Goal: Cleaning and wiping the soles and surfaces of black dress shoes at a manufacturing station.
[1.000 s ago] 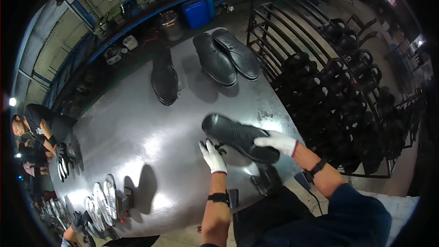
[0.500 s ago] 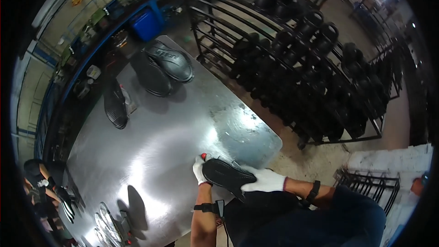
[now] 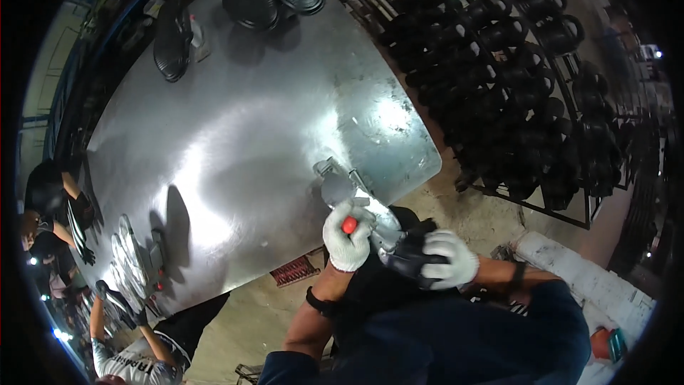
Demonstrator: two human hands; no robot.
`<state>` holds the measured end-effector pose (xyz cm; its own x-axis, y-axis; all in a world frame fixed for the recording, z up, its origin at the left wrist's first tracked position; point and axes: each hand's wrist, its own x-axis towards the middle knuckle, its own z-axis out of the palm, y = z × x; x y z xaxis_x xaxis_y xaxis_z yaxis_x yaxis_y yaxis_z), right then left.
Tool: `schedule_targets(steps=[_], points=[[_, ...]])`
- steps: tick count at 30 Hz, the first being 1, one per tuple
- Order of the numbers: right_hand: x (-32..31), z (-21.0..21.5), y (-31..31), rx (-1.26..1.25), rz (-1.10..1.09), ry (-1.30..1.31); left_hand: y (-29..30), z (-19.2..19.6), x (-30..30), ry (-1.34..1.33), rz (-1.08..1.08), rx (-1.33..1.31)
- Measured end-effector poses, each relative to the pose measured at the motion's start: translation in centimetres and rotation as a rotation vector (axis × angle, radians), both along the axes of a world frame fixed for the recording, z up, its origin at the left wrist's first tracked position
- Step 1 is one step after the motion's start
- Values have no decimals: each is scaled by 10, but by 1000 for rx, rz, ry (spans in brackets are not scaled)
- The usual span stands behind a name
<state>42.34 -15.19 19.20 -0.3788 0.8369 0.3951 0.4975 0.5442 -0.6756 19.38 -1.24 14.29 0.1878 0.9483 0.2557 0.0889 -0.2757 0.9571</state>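
Note:
My left hand (image 3: 347,239), in a white knit glove, is closed around a lever with a red ball knob (image 3: 349,225). The lever belongs to a metal fixture (image 3: 336,187) at the table's near edge. From this fixture a shiny metal shoe last (image 3: 383,227) points toward my body. A black shoe (image 3: 410,255) covers the last's near end, its far part bare. My right hand (image 3: 450,260), also white-gloved, is closed on the shoe from the right. Its palm side is hidden.
The metal table (image 3: 242,128) carries black shoes (image 3: 249,0) at the far side and another one (image 3: 172,39) at far left. A second fixture with shiny lasts (image 3: 132,260) stands at left, near a co-worker's gloved hands (image 3: 117,303). Right is a rack of black shoes (image 3: 491,85).
The shoe has moved toward my body, baring the metal last and fixture. My right hand has moved with it. My left hand now wraps the red-knobbed lever. The view has tilted down.

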Motion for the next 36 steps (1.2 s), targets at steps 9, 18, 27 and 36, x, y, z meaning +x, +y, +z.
schedule_targets(steps=[9,18,27,36], points=[[-21,-26,135,160,-959,136,148,-104,12,-549,159,-831],[-92,-52,60,-630,-718,249,51,-111,-27,162,214,-461],[-122,-37,277,-429,-73,-202,110,-29,-52,-1153,469,-930],[-223,-58,536,-1114,-219,967,137,-63,-371,-1022,988,-357]])
